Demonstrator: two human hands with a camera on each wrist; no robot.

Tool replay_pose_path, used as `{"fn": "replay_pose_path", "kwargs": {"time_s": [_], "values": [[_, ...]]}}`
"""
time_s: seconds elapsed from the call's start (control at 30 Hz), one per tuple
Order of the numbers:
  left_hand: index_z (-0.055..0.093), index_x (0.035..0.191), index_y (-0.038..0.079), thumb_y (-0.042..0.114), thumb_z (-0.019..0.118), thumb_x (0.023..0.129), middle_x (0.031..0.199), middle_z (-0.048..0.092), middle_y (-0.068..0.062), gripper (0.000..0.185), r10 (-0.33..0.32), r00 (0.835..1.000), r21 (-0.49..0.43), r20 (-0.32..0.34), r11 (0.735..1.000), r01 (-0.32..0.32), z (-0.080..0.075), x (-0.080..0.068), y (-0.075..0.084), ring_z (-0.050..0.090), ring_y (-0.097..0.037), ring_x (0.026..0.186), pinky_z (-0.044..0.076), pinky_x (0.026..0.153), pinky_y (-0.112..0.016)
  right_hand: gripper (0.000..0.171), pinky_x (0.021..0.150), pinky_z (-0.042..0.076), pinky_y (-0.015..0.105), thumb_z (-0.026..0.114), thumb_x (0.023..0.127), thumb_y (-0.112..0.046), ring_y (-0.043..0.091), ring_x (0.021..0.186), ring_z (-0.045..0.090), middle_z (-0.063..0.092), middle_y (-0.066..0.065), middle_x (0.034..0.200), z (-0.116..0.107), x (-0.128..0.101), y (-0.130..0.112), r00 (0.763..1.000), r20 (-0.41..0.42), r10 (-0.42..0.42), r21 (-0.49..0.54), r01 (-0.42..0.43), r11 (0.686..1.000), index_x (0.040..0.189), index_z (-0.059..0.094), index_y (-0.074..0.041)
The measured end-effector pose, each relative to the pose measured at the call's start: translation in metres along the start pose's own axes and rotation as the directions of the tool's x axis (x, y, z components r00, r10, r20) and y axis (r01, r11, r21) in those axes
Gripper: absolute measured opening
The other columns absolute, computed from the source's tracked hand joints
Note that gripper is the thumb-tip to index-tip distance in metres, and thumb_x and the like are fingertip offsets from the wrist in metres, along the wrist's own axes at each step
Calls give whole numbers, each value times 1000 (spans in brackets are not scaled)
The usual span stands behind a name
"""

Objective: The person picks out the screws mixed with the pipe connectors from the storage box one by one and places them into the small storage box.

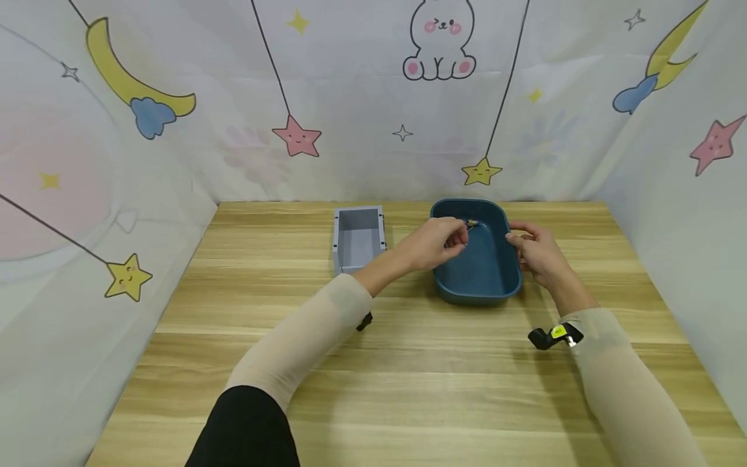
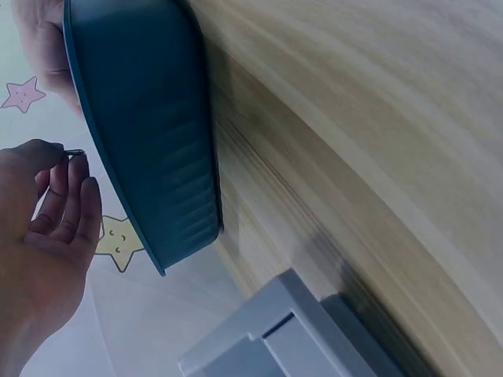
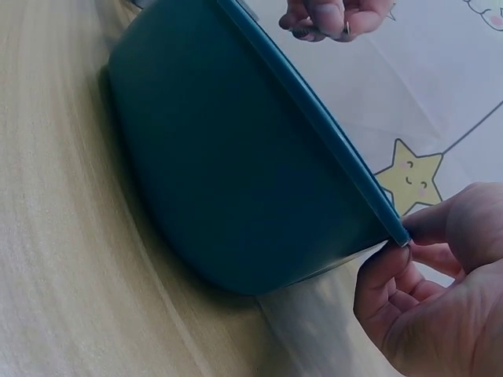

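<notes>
A dark blue plastic basin point(image 1: 475, 297) rests on the table, its side wall point(image 2: 149, 118) filling much of the left wrist view. My right hand point(image 1: 539, 256) pinches its right rim between thumb and fingers, as the right wrist view shows with the rim point(image 3: 397, 224) caught there. Above the basin's left side is my left hand point(image 1: 434, 243), thumb and forefinger pinching a small thin metal piece point(image 2: 75, 151); its exact kind is too small to tell. Inside the basin, near its far end, lies a small yellowish and purple item point(image 1: 471, 223), partly behind the left hand.
A grey open-topped box point(image 1: 358, 240) stands left of the basin, its near end partly behind my left forearm. The wood-grain table point(image 1: 443, 376) meets a printed cloth backdrop point(image 1: 362, 175) at its far edge. Cloth also hangs at both sides.
</notes>
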State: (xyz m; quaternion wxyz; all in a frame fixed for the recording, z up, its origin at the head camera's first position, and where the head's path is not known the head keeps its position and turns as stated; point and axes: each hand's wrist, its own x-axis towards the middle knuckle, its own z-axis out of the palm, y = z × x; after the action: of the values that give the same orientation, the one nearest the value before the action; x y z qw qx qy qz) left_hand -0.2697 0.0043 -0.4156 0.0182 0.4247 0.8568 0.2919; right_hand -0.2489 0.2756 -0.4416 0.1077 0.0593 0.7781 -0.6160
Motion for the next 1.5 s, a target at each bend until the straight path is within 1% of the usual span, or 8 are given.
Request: {"fn": "replay_pose_path", "kwargs": {"time_s": [0.17, 0.37, 0.47, 0.57, 0.8, 1.1, 1.3, 1.5], "values": [[67, 110, 7, 9, 66, 105, 106, 68, -4, 6, 5, 1000, -32, -7, 999, -5, -2, -1, -2, 64, -11, 94, 51, 83, -16, 51, 50, 45, 24, 55, 112, -24, 6, 63, 48, 50, -5, 84, -2, 0, 1, 1000, -7, 6, 15, -6, 1000, 159, 44, -7], [66, 111, 7, 10, 65, 106, 105, 68, -4, 6, -30, 1000, -95, 3, 995, 31, -3, -6, -5, 65, -12, 93, 52, 82, -18, 50, 47, 37, 23, 55, 112, -22, 6, 60, 46, 50, -4, 81, -6, 0, 3, 1000, -13, 4, 30, -4, 1000, 158, 44, -6], [65, 110, 5, 8, 65, 105, 104, 68, -6, 5, -52, 999, -141, -5, 989, 51, -6, -10, -6, 65, -14, 92, 53, 81, -20, 50, 47, 38, 22, 56, 112, -22, 6, 60, 46, 50, -4, 81, -7, 0, 3, 1000, -14, 4, 33, -4, 999, 158, 44, -6], [65, 109, 5, 7, 66, 105, 103, 68, -6, 5, -61, 998, -162, -15, 985, 58, -10, -14, -7, 65, -15, 92, 54, 80, -21, 51, 48, 41, 23, 55, 112, -23, 6, 60, 46, 50, -5, 83, -6, 1, 2, 1000, -16, 9, 22, -9, 1000, 158, 43, -7], [64, 108, 4, 6, 67, 104, 101, 69, -6, 5, -64, 996, -168, -56, 984, 53, -21, -30, -12, 67, -13, 91, 55, 79, -22, 52, 49, 39, 25, 56, 112, -24, 7, 60, 44, 49, -5, 82, -3, 5, 0, 1000, -9, -10, 5, 10, 1000, 159, 44, -8], [66, 107, 5, 8, 67, 104, 98, 70, -2, 4, -95, 992, -152, -80, 985, 82, -29, -52, -18, 67, -10, 89, 56, 77, -24, 52, 50, 40, 25, 54, 112, -21, 8, 61, 44, 48, -5, 82, 1, 7, 6, 1000, 9, 16, 12, -16, 1000, 160, 42, -7], [65, 107, 5, 8, 67, 104, 98, 69, -2, 4, -94, 991, -159, -93, 984, 78, -38, -57, -19, 67, -12, 91, 56, 78, -26, 52, 50, 40, 25, 53, 112, -20, 8, 62, 44, 48, -4, 84, -1, 6, 3, 1000, 10, 5, 17, -5, 1000, 161, 41, -6], [64, 107, 4, 7, 66, 103, 98, 68, -3, 5, -119, 989, -157, -90, 982, 104, -43, -60, -19, 67, -13, 90, 56, 78, -26, 52, 49, 40, 25, 52, 112, -19, 8, 61, 44, 47, -4, 82, -2, 4, 1, 1000, 14, 19, 31, -20, 999, 161, 40, -6]]}}
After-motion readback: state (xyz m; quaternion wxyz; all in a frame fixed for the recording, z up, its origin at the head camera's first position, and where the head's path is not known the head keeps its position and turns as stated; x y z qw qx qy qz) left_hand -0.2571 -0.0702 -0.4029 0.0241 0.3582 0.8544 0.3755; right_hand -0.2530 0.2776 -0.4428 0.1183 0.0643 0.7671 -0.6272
